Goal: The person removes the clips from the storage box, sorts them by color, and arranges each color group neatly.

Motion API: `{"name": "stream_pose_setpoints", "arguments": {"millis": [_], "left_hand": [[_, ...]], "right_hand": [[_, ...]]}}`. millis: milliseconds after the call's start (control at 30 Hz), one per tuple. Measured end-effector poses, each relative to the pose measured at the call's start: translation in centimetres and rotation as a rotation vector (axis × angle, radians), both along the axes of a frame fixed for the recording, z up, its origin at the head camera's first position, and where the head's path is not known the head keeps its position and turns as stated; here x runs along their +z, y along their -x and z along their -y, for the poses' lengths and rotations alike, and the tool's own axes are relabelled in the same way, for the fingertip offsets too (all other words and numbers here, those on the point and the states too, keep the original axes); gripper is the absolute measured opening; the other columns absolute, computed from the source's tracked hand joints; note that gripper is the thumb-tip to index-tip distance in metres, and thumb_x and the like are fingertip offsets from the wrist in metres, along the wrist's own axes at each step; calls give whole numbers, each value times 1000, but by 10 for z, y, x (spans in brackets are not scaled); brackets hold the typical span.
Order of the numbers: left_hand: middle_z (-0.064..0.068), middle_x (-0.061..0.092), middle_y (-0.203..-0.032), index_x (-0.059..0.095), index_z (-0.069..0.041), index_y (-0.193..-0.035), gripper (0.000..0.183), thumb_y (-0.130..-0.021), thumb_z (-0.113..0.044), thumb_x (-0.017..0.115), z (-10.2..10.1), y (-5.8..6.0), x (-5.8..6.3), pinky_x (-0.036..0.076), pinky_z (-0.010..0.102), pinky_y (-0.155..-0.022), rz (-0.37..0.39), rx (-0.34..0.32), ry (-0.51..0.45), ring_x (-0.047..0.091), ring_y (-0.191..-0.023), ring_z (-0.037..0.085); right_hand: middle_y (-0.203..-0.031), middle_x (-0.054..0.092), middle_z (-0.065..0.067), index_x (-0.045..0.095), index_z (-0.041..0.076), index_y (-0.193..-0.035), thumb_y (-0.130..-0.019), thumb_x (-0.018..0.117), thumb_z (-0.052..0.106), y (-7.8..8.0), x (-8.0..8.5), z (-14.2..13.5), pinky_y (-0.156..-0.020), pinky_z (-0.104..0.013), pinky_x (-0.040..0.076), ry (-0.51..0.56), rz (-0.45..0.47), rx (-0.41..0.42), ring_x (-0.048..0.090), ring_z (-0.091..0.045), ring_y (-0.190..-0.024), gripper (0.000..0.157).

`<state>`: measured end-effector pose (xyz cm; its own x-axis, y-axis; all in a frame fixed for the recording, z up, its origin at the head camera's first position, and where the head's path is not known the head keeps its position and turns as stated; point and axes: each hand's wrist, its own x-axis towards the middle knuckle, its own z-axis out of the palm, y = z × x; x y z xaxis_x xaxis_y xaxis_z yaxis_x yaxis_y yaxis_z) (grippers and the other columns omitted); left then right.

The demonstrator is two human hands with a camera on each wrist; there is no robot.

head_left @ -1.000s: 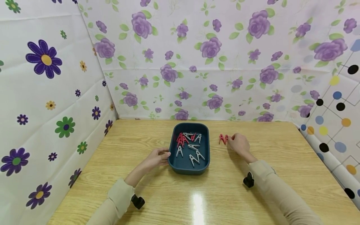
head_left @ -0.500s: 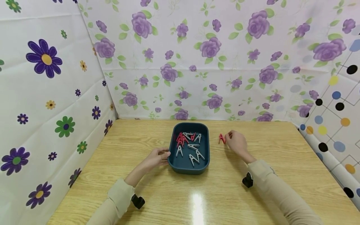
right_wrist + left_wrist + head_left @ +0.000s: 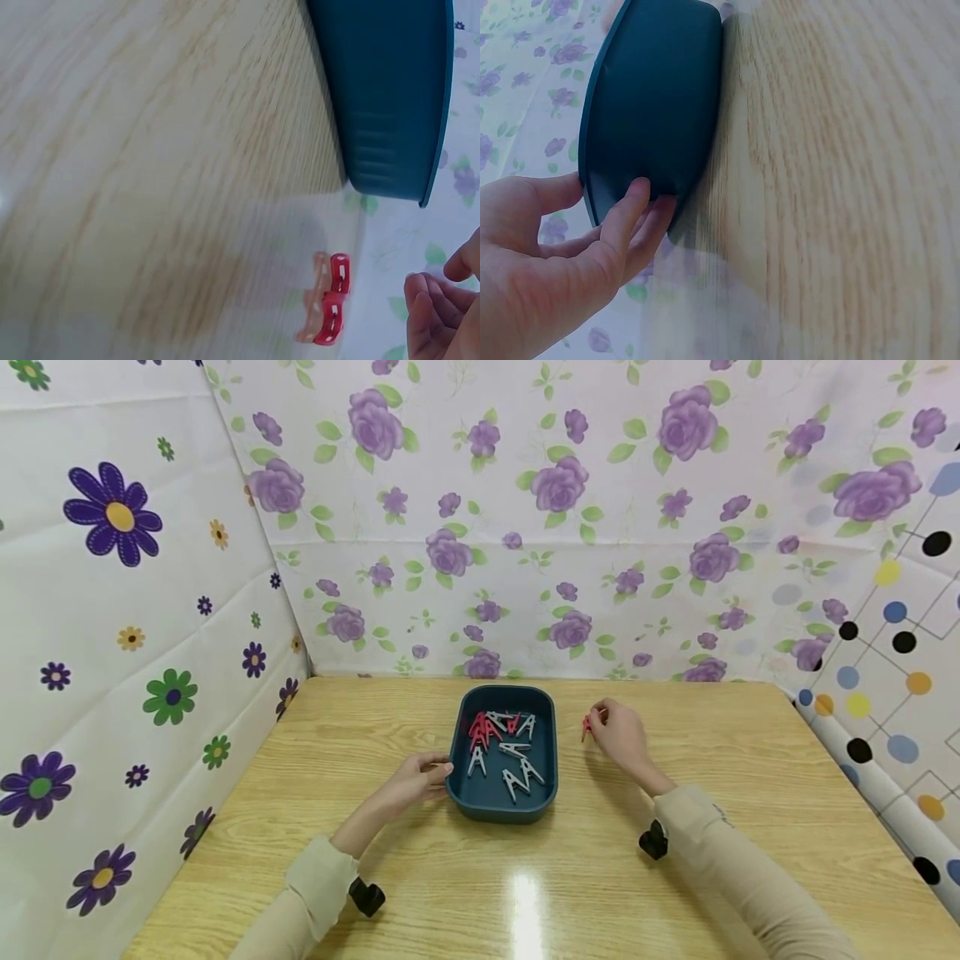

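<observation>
Head view, and two hands are in play over one blue bin [image 3: 504,816] on one wooden table [image 3: 360,902]! Left hand [image 3: 415,781] is at the bin's left side, and the left wrist view backs it up: thumb at the rim, fingertips against the outer wall, a light grip. Across to the right hand [image 3: 619,732], to the right of the bin and well apart from it, right beside the red clothespin [image 3: 587,728] on the tabletop; its fingers are loosely bent, thumb parted from them, and the right wrist view shows them just short of the red plastic. Two red sections meet there, one clothespin or two, I cannot tell!

Inside the bin, the count: six grey clothespins [image 3: 513,749], spread from the far end to the near, and red clothespins [image 3: 478,728] too, one off by itself near the far end, the others bunched at the left and overlapping too much for a sure number! Two beige sleeves [image 3: 322,881], two black wrist devices [image 3: 367,897], and three patterned sheets [image 3: 480,577] enclosing the table
</observation>
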<state>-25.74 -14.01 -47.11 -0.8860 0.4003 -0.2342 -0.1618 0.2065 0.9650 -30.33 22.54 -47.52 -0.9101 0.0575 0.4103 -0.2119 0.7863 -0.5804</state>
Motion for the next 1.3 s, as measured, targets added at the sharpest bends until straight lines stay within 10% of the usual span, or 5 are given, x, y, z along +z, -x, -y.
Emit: {"name": "stream_pose_setpoints", "arguments": {"millis": [1300], "left_hand": [[32, 47, -138, 35, 9, -144, 52, -103, -21, 48, 2, 0, -6, 46, 47, -101, -7, -10, -6, 57, -121, 37]], "right_hand": [[-109, 69, -14, 66, 1, -113, -92, 59, 6, 12, 16, 46, -88, -46, 52, -125, -87, 311, 63, -28, -101, 23]]}}
